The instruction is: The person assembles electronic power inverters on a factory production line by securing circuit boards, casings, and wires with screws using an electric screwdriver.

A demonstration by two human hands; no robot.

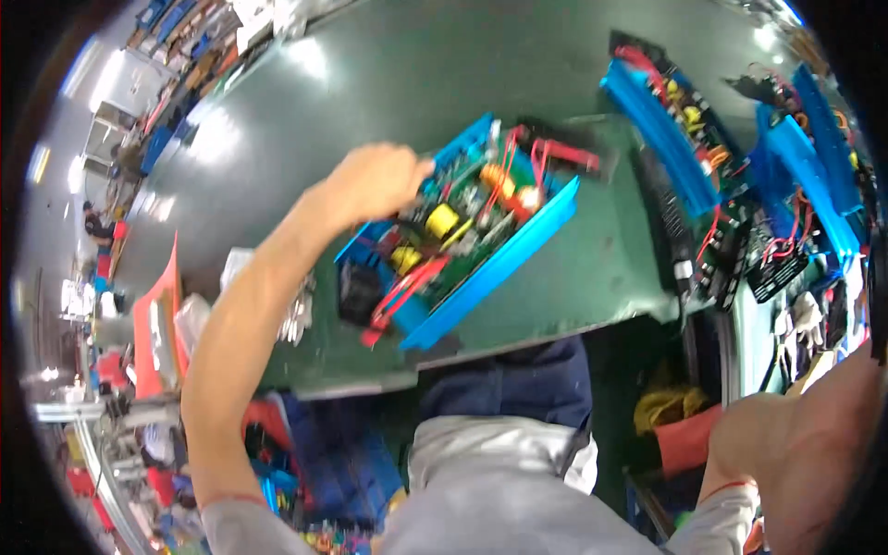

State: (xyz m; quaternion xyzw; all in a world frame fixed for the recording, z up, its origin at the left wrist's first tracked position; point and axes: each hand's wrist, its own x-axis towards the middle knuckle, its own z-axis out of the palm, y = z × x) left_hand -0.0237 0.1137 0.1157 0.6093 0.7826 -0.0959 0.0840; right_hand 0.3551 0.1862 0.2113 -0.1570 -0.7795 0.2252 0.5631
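A blue metal housing (499, 268), its top off, lies slanted on the green table in front of me. Inside sits a circuit board (472, 208) with yellow-wrapped coils and an orange part. Red wires (402, 296) stick out at the near-left end, beside a black box-shaped part (359, 291). More red wires lead to a black end piece (564, 153) at the far right. My left hand (379, 180) is closed at the housing's far-left edge, its fingertips partly hidden. On the right, my bent arm reaches to the picture's rim, and its hand is out of sight.
More blue housings (661, 134) with boards and red wires lie at the table's right, some heaped together (805, 176). A long black strip (666, 208) lies beside them. An orange-red sheet (159, 324) and clear plastic bags (192, 319) are at the left. The green table's (592, 287) front edge runs before my lap.
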